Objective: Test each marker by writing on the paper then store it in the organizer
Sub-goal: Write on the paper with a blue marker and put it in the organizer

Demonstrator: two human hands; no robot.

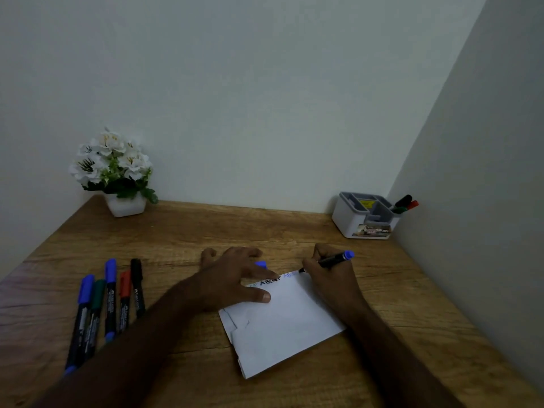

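Note:
A folded white paper (282, 322) lies on the wooden desk, with black and blue letters along its far edge. My right hand (329, 278) grips a blue marker (335, 258), tip down on the paper's far right corner. My left hand (235, 278) presses flat on the paper's far left part, and a blue cap (261, 264) shows between its fingers. Several capped markers (109, 301) in blue, green, red and black lie in a row at the left. The white organizer (365, 216) stands at the back right, with black, red and green markers (404, 204) in its right compartment.
A white pot of white flowers (117, 172) stands at the desk's back left corner. Walls close off the desk behind and on the right, right next to the organizer. The desk (206, 231) is brown wood.

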